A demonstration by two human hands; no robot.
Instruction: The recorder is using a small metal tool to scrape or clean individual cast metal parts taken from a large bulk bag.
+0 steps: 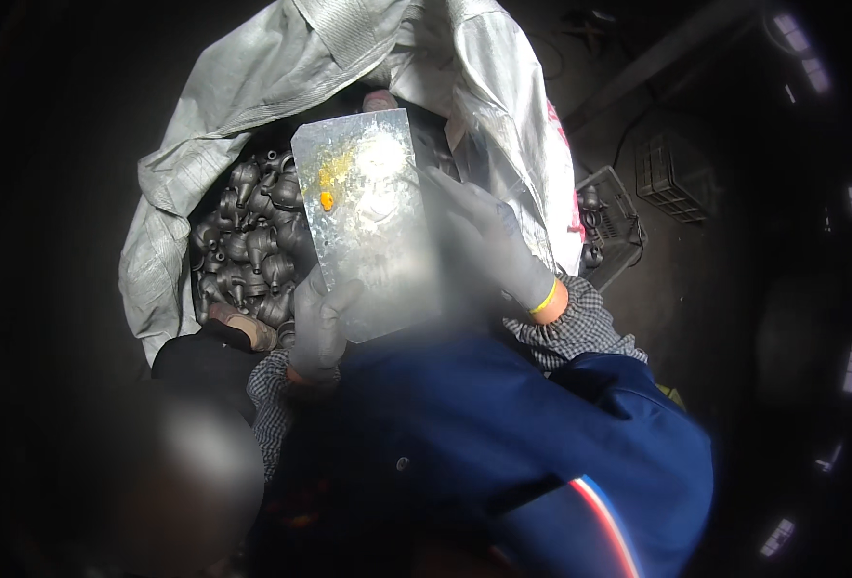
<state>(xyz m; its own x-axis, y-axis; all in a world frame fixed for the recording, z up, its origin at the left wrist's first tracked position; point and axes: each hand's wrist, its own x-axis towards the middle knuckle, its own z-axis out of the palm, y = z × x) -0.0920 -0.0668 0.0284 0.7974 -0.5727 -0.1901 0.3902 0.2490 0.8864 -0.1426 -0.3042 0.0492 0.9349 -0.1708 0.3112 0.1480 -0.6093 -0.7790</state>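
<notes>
A flat, silvery metal plate (380, 250) is tilted up in front of me, with an orange-yellow smear near its upper left. My left hand (322, 323), in a grey glove, grips its lower left edge, thumb across the face. My right hand (498, 241), also gloved, lies along the right edge with fingers stretched out; the fingertips are near or against the plate, and its thumb is lost in blur. Behind the plate, a large whitish woven sack (252, 77) gapes around a heap of dark grey, bulbous parts with narrow necks (252, 241).
A brown shoe (249, 326) below a dark trouser leg rests at the heap's near left edge. To the right of the sack stand a crate with dark parts (618, 217) and another plastic crate (671, 178). A blurred rounded shape (204, 462) fills the lower left.
</notes>
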